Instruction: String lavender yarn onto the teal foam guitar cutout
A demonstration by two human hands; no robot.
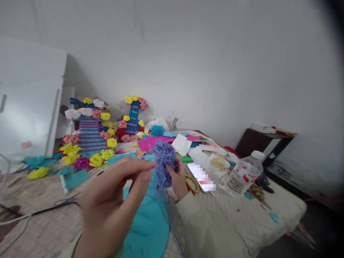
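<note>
A loose bundle of purple-blue yarn (163,154) is held up over the table, with my right hand (177,177) gripping it from its right side. Strands hang from it down towards the front edge. Close in front of the camera is my left hand (113,200), its thumb and index finger drawn together in a pinch just left of the yarn. Whether a strand lies between those fingertips cannot be made out. Below both hands spreads a turquoise sheet (150,225), partly covered by my left hand. Yellow-handled scissors (192,183) lie beside my right wrist.
Two shapes decorated with paper flowers, one larger (92,134) and one smaller (133,118), stand against the wall. A lit phone (201,177) and a water bottle (244,175) are on the right. Coloured paper (152,142) lies behind the yarn; cables (34,214) cross the left.
</note>
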